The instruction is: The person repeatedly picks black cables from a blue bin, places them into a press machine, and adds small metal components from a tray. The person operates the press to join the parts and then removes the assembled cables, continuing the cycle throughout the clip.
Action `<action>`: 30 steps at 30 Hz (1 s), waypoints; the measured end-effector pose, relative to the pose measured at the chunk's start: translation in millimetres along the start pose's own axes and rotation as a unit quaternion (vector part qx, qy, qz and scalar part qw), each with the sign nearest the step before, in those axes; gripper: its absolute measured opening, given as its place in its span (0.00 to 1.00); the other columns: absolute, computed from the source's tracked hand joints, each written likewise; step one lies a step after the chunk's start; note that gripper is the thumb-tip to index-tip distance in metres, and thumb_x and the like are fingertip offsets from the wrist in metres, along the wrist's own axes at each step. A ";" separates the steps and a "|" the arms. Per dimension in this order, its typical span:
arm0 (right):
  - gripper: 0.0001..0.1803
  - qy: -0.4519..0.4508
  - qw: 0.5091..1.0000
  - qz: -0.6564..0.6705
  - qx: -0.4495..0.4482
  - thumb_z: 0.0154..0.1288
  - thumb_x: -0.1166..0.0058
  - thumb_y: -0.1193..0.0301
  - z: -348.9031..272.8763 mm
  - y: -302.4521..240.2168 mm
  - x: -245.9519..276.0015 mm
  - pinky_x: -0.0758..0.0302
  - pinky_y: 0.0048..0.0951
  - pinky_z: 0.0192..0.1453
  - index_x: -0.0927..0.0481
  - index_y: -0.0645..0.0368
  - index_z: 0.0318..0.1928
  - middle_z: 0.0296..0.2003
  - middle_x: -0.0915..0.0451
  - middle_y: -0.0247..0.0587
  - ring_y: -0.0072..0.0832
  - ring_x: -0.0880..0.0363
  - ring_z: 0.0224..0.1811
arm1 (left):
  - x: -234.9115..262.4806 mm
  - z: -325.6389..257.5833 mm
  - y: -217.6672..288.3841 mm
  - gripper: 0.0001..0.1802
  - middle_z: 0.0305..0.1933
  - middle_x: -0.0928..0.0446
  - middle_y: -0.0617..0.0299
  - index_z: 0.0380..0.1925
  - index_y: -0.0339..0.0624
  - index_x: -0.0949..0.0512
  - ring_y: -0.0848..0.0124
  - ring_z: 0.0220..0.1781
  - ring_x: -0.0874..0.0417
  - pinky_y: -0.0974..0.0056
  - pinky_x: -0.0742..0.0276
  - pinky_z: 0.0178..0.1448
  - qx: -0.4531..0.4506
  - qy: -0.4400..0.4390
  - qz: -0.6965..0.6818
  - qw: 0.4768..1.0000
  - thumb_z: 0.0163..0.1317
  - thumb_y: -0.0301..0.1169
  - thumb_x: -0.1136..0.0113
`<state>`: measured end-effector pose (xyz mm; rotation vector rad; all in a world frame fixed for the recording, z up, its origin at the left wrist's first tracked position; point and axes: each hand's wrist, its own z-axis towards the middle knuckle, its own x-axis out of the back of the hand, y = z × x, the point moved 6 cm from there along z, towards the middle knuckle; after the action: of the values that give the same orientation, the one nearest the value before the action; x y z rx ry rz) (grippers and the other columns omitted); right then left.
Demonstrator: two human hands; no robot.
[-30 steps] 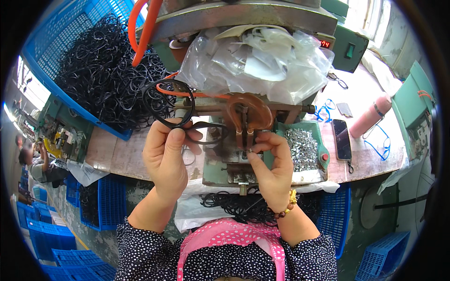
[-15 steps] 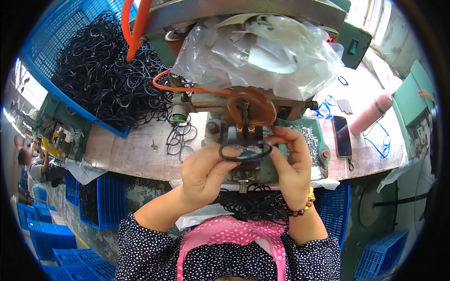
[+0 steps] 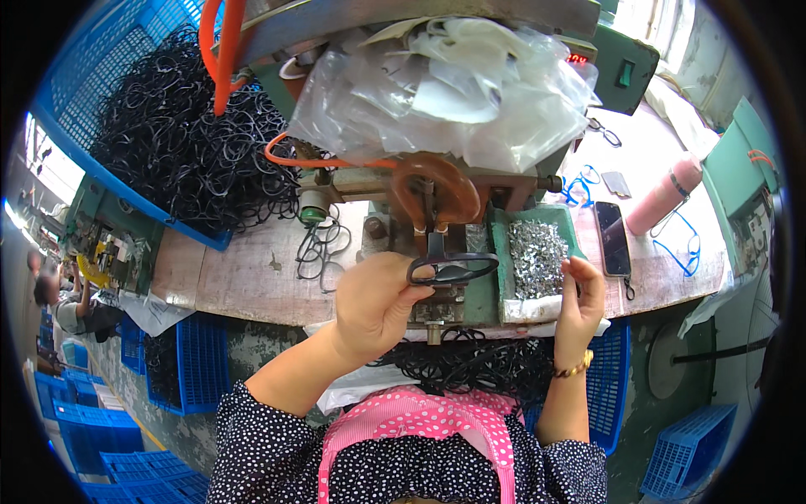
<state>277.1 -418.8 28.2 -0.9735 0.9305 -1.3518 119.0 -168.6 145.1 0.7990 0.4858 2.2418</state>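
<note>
My left hand (image 3: 374, 304) is closed on a black plastic eyeglass frame (image 3: 456, 274), pinching one end between thumb and fingers. The frame is held in front of the copper coil (image 3: 457, 197) of a bench machine, close to its working spot. To the right, my right hand (image 3: 581, 304) is beside a green tray (image 3: 495, 252) of small shiny metal pieces (image 3: 536, 252). Its thumb and fingertips are drawn together; anything between them is too small to make out. Many black eyeglass frames (image 3: 470, 365) lie in a heap at my lap.
A blue crate (image 3: 151, 210) of black frames stands at the left. Several loose frames (image 3: 323, 248) lie near it. On the right are a phone (image 3: 613, 239), a pink bottle (image 3: 665, 197) and blue glasses (image 3: 690, 252). A clear plastic bag (image 3: 453, 92) covers the machine's upper part.
My right hand has let go of the black eyeglass frame and moved right, beside the tray of metal pieces. My left hand still holds the frame, now slightly farther right.
</note>
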 end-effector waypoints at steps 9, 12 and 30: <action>0.11 -0.021 0.978 -0.139 0.155 0.67 0.44 0.87 -69.2 -33.8 33.8 0.22 0.31 0.54 0.21 0.67 0.48 0.42 0.18 0.46 0.34 0.18 0.43 | -0.8 -0.3 1.2 0.08 0.36 0.18 0.52 0.46 0.30 0.23 0.64 0.33 0.17 0.64 0.20 0.39 0.000 -0.035 0.027 0.999 0.71 0.24 0.44; 0.13 -0.155 0.962 -0.156 0.160 0.62 0.45 0.89 -113.3 -34.2 54.8 0.21 0.34 0.51 0.21 0.66 0.47 0.39 0.17 0.48 0.40 0.17 0.41 | -0.6 0.8 0.2 0.07 0.34 0.19 0.51 0.43 0.32 0.21 0.58 0.31 0.18 0.61 0.22 0.36 0.030 -0.010 0.012 0.999 0.66 0.22 0.40; 0.19 -0.568 0.662 -0.258 -0.417 0.65 0.48 0.58 -371.7 48.6 217.2 0.22 0.49 0.54 0.14 0.60 0.43 0.42 0.15 0.62 0.58 0.17 0.48 | 82.4 -360.5 10.6 0.22 0.49 0.16 0.42 0.50 0.44 0.17 0.47 0.53 0.14 0.49 0.20 0.56 0.420 -0.710 0.100 0.555 0.69 0.45 0.51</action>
<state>-52.9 -644.6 -138.2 -2.5310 0.1829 -0.3452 -172.3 -156.1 -82.7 2.7935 0.5558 0.6384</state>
